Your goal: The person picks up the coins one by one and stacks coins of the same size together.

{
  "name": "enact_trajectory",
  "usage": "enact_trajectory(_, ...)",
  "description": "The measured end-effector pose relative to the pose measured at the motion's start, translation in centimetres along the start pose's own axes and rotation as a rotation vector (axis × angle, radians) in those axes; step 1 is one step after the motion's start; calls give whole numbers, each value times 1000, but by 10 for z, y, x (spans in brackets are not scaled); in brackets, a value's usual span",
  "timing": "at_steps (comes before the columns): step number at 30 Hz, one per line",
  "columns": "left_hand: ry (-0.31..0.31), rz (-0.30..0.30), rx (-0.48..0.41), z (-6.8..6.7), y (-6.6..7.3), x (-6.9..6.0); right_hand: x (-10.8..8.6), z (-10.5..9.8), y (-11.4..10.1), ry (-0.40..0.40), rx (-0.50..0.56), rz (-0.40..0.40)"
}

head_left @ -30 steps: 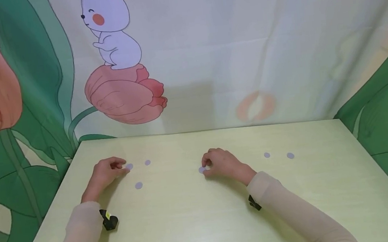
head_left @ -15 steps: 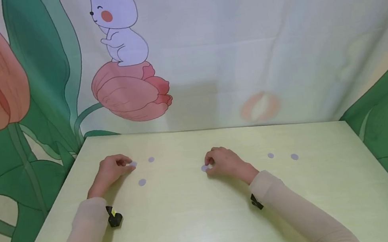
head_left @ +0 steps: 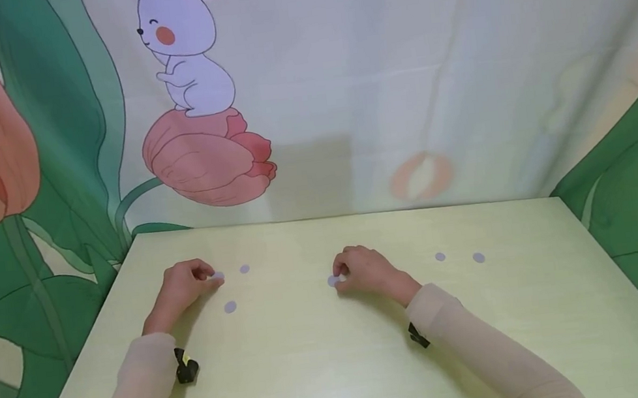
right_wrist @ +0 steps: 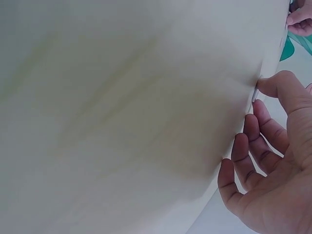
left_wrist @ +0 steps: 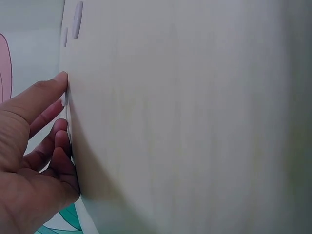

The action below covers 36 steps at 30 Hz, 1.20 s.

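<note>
**A low pinch on either side**

Nearest, the left sleeve runs toward 7 o'clock from the left hand, with a black wrist device at its 3 o'clock side; the right sleeve runs toward 4 o'clock from the right hand.

Ahead, at the right hand's 9 o'clock, the right-hand disc sits between thumb and index fingertips in a narrow pinch, the other fingers loosely bent. At the left hand's 3 o'clock, the left-hand disc is pinched likewise. Both discs appear flat at table level.

From the left-hand disc, the front disc lies between 5 and 6 o'clock and the back disc near 3. Toward 3 o'clock from the right hand, well apart from it, lie the inner disc and the outer disc.

Progress, as judged from this layout: two of six discs are in hand, neither evidently lifted; four remain untouched on the table. Whether their spacing is final cannot be told.

Farthest, a printed cloth hangs behind the table, its rabbit toward 11 o'clock.
</note>
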<state>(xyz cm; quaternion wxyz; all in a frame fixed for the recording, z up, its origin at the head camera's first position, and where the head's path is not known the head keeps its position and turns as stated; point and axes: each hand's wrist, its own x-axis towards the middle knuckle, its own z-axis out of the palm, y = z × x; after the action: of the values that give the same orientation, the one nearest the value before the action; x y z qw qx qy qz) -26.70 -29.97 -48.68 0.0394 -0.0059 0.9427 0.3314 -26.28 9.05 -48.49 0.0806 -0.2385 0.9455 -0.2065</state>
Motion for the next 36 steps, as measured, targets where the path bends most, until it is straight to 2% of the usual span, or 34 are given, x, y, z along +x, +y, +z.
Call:
enact_trajectory(10,-40,20,33,-6,7,-2,1,-1,-4,0,7,-13)
enact_trajectory(16,-12,30,55,-14,17,4,7,-9,-8,35,-10,-20)
enact_trajectory(19,-24,27,63,-14,19,7,8,-12,-9,14,-7,4)
enact_trajectory(22,-37,20,72,-13,20,7,10,-12,-9,-19,4,17)
enact_trajectory(29,-43,2,59,-9,19,4,10,-8,-1,-31,33,11)
enact_trajectory(36,-45,-51,32,-1,16,-1,6,-5,5,-43,16,-62)
